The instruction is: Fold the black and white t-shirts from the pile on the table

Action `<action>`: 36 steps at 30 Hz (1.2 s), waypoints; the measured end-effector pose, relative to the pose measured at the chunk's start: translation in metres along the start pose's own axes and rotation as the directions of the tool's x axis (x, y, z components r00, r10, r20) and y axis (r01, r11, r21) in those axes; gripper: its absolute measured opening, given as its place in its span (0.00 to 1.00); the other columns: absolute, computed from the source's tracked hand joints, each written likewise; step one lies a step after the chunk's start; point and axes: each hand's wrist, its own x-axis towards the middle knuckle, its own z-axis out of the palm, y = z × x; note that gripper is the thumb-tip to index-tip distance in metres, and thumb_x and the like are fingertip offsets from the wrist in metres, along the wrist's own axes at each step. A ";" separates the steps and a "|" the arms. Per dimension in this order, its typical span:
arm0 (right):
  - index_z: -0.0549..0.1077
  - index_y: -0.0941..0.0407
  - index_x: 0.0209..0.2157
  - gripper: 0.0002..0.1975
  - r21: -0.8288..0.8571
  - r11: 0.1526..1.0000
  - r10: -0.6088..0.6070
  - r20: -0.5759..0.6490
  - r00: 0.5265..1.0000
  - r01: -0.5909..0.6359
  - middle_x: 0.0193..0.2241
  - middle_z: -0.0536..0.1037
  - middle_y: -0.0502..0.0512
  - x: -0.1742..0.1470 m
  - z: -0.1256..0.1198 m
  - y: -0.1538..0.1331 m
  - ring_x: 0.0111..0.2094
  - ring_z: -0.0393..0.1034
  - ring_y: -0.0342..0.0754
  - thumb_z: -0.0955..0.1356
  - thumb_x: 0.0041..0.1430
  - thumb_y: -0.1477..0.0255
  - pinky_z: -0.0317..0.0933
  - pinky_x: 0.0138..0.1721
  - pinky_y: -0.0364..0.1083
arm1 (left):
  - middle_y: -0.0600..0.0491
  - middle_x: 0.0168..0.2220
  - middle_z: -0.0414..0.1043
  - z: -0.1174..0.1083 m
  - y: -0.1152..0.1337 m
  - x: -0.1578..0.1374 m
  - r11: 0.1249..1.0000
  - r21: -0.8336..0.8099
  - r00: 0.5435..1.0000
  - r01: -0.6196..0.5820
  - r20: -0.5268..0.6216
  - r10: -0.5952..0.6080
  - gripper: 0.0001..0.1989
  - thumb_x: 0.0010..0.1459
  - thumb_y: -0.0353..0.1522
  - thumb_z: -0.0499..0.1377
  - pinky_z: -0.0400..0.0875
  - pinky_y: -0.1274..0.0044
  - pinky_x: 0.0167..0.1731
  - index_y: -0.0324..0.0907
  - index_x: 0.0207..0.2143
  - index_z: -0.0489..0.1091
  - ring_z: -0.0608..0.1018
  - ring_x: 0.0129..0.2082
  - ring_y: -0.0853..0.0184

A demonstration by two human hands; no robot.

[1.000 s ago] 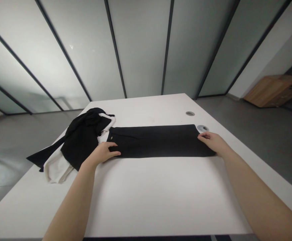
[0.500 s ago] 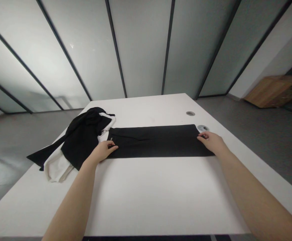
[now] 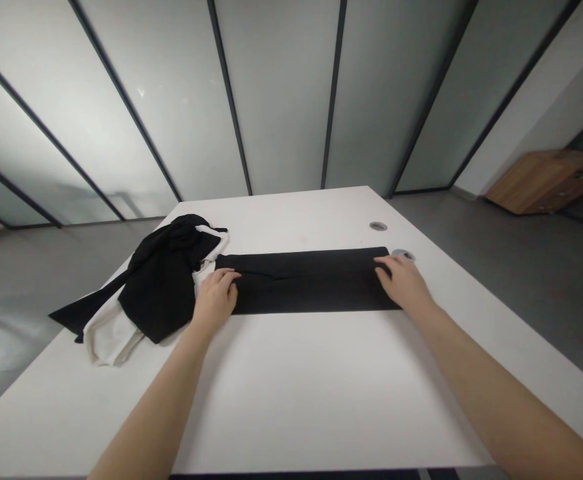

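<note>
A long black garment [image 3: 306, 283], folded into a flat strip like a pair of trousers, lies crosswise on the white table [image 3: 296, 393]. A small crease runs along its left half. Over its left end rests my left hand [image 3: 216, 300], thumb and fingers apart, pointing right. At the opposite end, my right hand [image 3: 402, 283] lies on the cloth with fingers loosely bent and parted. Neither hand has cloth visibly pinched in it. Close to my left hand is a crumpled heap of clothes, with a black piece [image 3: 161, 287] over a white piece [image 3: 111, 333].
Two round grommets, a far one [image 3: 378, 227] and a near one [image 3: 404, 255], are set in the table's right side. Frosted glass panels [image 3: 281, 100] stand behind the table. A wooden cabinet [image 3: 546, 180] is on the floor at the right.
Both hands have let go of the garment's end edges and shifted inward and slightly up over the cloth. Their pinched fingers have parted. The garment and heap lie much as before.
</note>
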 end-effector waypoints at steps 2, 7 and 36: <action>0.75 0.53 0.65 0.25 0.092 0.985 -0.159 0.110 0.981 0.149 0.65 0.75 0.65 -0.002 0.009 -0.030 0.66 0.68 0.65 0.61 0.74 0.62 0.61 0.68 0.65 | 0.43 0.62 0.76 0.014 0.029 -0.003 0.989 -0.058 0.990 -0.136 0.027 0.137 0.19 0.71 0.34 0.53 0.67 0.59 0.67 0.43 0.57 0.77 0.74 0.65 0.52; 0.58 0.51 0.77 0.36 0.102 0.968 -0.250 0.458 0.853 0.230 0.77 0.55 0.62 -0.014 0.029 -0.074 0.78 0.45 0.68 0.55 0.76 0.51 0.46 0.74 0.69 | 0.41 0.73 0.63 0.048 0.062 -0.012 0.962 -0.089 0.932 -0.258 0.241 0.272 0.32 0.74 0.46 0.52 0.57 0.56 0.73 0.42 0.74 0.62 0.63 0.75 0.51; 0.61 0.55 0.75 0.37 -0.155 0.986 0.113 0.399 0.910 -0.054 0.76 0.58 0.64 -0.005 0.030 -0.001 0.75 0.52 0.71 0.54 0.75 0.52 0.48 0.73 0.69 | 0.50 0.38 0.77 0.000 0.003 0.008 0.973 -0.229 0.968 -0.021 0.239 0.077 0.07 0.73 0.38 0.53 0.71 0.68 0.43 0.48 0.43 0.68 0.80 0.40 0.55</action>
